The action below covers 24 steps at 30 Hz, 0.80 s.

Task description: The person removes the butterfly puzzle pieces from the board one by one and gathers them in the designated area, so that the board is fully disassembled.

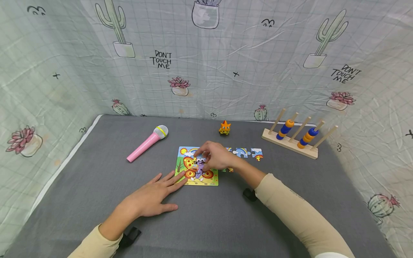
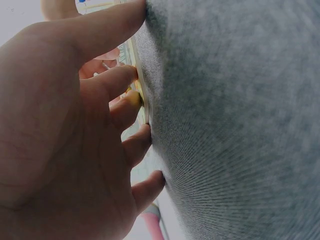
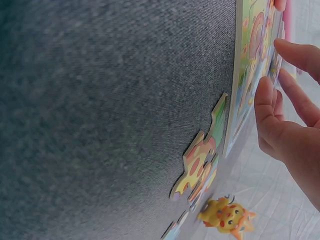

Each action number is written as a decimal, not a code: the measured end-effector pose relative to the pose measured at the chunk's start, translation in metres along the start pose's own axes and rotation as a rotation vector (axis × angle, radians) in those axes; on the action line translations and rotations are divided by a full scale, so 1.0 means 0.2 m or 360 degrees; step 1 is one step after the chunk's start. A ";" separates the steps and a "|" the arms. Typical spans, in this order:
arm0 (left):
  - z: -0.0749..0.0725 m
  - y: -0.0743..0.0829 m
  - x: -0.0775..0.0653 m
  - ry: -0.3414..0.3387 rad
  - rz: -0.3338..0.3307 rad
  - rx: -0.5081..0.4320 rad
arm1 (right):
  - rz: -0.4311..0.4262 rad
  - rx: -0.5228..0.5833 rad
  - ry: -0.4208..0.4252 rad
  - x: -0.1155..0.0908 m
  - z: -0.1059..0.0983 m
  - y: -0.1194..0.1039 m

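Note:
A colourful butterfly jigsaw board (image 1: 211,182) lies flat on the grey table. My left hand (image 1: 151,197) is spread palm down, fingers straight, with some fingertips (image 2: 131,73) at the board's near-left edge and the thumb on the cloth. Over the upper right of the board, my right hand (image 1: 217,156) pinches a purple puzzle piece (image 1: 200,161) between thumb and fingers. That piece overlaps the butterfly's middle in the head view. Right of the board lie several loose puzzle pieces (image 1: 241,152), one with yellow and green (image 3: 200,155), partly hidden by the right hand in the head view.
A pink toy microphone (image 1: 145,145) lies to the left. Behind the pieces stands a small orange-and-yellow figurine (image 1: 224,128). A wooden peg rack (image 1: 290,143) with blue and orange beads is at the back right. Printed cloth (image 1: 206,96) hangs behind the table.

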<state>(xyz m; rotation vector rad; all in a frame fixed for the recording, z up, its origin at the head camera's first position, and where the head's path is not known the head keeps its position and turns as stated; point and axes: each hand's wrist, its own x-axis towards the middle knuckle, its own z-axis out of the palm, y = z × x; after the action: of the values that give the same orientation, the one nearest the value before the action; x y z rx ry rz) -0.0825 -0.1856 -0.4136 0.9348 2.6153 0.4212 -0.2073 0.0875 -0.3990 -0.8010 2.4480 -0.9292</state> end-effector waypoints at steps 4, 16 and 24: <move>0.00 0.00 0.00 -0.0005 -0.0002 0.0005 | -0.0002 0.0023 0.0010 -0.02 -0.01 0.02; 0.00 0.00 0.00 -0.0001 -0.0006 0.0016 | -0.0015 0.0036 0.0039 -0.07 -0.06 0.07; -0.01 0.00 0.00 0.0002 0.0014 0.0016 | 0.0026 0.0069 0.0057 -0.14 -0.09 0.09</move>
<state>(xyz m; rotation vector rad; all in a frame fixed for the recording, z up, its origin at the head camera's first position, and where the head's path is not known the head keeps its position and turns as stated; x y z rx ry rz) -0.0825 -0.1855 -0.4116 0.9495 2.6175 0.4114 -0.2037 0.1250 -0.3940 -0.7546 2.4527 -0.9951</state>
